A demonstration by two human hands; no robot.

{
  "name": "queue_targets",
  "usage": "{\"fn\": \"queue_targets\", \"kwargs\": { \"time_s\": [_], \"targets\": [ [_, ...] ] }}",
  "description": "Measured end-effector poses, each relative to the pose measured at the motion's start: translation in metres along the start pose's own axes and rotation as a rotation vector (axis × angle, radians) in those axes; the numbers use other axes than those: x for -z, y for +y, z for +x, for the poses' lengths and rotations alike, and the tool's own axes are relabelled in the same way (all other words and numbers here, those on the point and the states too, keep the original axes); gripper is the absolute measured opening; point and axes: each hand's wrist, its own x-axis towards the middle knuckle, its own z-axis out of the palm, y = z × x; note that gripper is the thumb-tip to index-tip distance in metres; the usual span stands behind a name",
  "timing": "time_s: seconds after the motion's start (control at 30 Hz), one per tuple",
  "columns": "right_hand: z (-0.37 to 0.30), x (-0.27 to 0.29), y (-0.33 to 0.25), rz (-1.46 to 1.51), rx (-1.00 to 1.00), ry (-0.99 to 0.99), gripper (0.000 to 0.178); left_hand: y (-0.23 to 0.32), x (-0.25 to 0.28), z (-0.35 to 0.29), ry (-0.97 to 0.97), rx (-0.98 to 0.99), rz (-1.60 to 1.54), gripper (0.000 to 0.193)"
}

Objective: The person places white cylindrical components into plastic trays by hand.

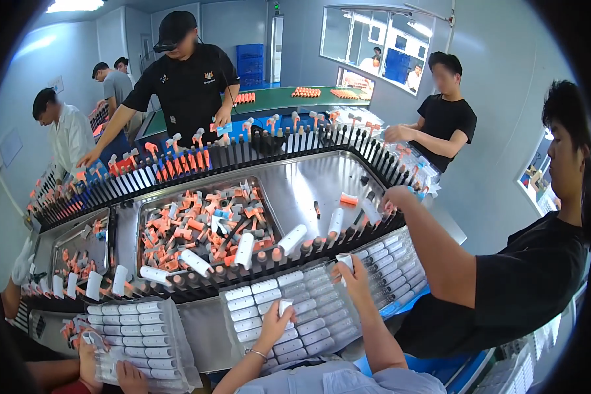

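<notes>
My left hand (274,326) is closed on a white plastic cover (285,307), just above a clear blister tray (338,307). Several white rounded covers (264,286) lie in rows in that tray, and some of its pockets look grey and unfilled. Farther right, my right hand (355,279) grips another white plastic cover (345,262) by the tray's far right corner. Beyond both hands runs a line of black upright pegs (312,246); white covers (293,240) lean on some of them. My fingers partly hide both held covers.
A steel basin (152,223) behind the pegs holds a heap of orange and grey parts (200,226). At right, a person's arm (433,230) reaches over the pegs. Another person's hands (130,377) are at a second tray (130,328) on the left. More people stand around the line.
</notes>
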Motion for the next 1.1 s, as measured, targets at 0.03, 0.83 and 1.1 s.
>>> {"fn": "queue_targets", "kwargs": {
  "time_s": [0.03, 0.83, 1.1],
  "targets": [
    [-0.001, 0.000, 0.004, -0.016, 0.002, -0.012, 0.025, 0.000, 0.000, 0.000, 0.001, 0.000, 0.010, 0.021],
    [0.083, 0.035, -0.015, -0.396, 0.335, 0.792, 0.042, 0.000, -0.002, 0.002, -0.002, 0.004, 0.033, 0.021],
    [0.126, 0.021, -0.022, -0.746, 0.257, 0.389, 0.049, 0.002, 0.004, -0.003, -0.021, 0.043, -0.014, 0.025]
  ]
}}
